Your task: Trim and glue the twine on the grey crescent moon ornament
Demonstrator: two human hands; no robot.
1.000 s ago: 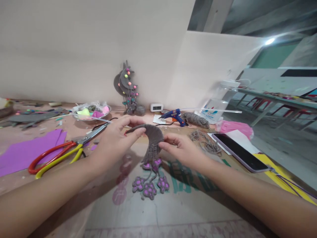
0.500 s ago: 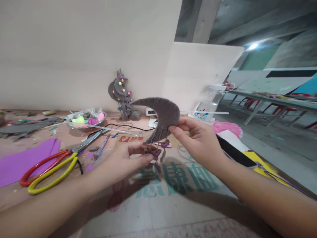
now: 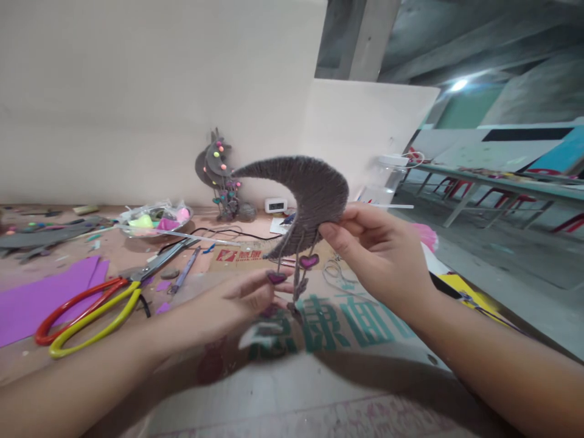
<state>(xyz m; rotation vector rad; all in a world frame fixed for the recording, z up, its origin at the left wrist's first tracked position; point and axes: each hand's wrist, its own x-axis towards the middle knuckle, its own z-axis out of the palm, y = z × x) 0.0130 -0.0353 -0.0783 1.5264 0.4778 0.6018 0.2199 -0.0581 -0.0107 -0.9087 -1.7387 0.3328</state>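
A grey yarn-wrapped crescent moon (image 3: pixel 314 182) is held up above the table, pinched at its right edge by my right hand (image 3: pixel 378 249). Cords hang from its lower part, carrying small purple hearts, one of them a purple heart (image 3: pixel 309 261) on the right. My left hand (image 3: pixel 250 295) is beside and behind the hanging cords, its fingers apart, near another purple heart (image 3: pixel 276 277). Whether its fingertips touch the cords cannot be made out.
Red-and-yellow-handled scissors (image 3: pixel 132 286) and purple sheets (image 3: pixel 50 298) lie left. Behind are a bowl (image 3: pixel 155 228), decorated grey crescents (image 3: pixel 219 164), a small digital clock (image 3: pixel 276 205) and a clear bottle (image 3: pixel 387 179). Loose string (image 3: pixel 337 277) lies near my right hand.
The crescent has come up and closer, turning more of its face to view. My left hand's fingers have spread from their closed hold at the hanging hearts, which now dangle more freely.
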